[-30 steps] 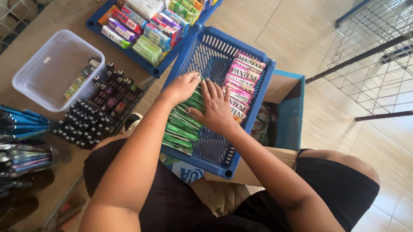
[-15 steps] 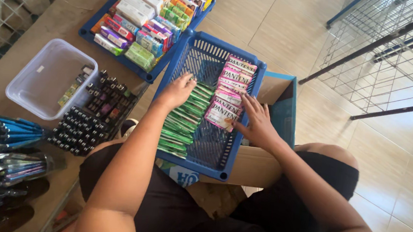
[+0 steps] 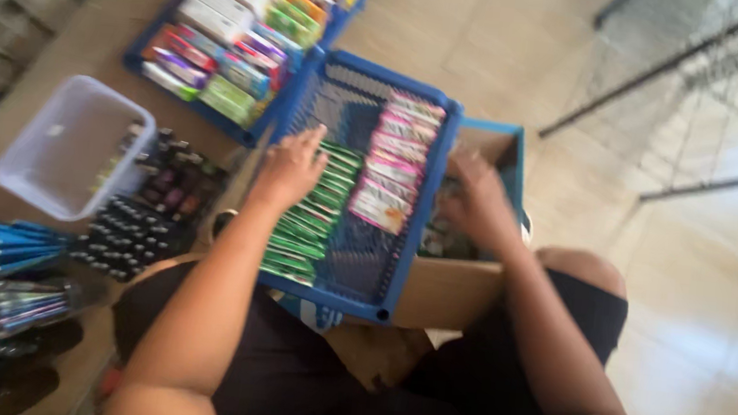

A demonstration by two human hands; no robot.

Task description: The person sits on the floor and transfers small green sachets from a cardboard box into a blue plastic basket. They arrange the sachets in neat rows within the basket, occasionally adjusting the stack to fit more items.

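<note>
Our left hand (image 3: 290, 170) lies spread on the green packets (image 3: 307, 222) in the blue basket (image 3: 423, 205), frame centre; we steady that row. Right hand (image 3: 476, 204) reaches into the cardboard box (image 3: 451, 286); its grip we cannot tell.

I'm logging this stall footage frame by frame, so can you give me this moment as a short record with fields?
setting: person seated at a low surface, tiled floor alongside
left hand: resting on the row of green packets
right hand: reaching into the cardboard box; grip hidden by blur
main container: blue basket holding green packets and pink packets
nearby: second blue tray of mixed packs, clear tub, blue pens
</note>
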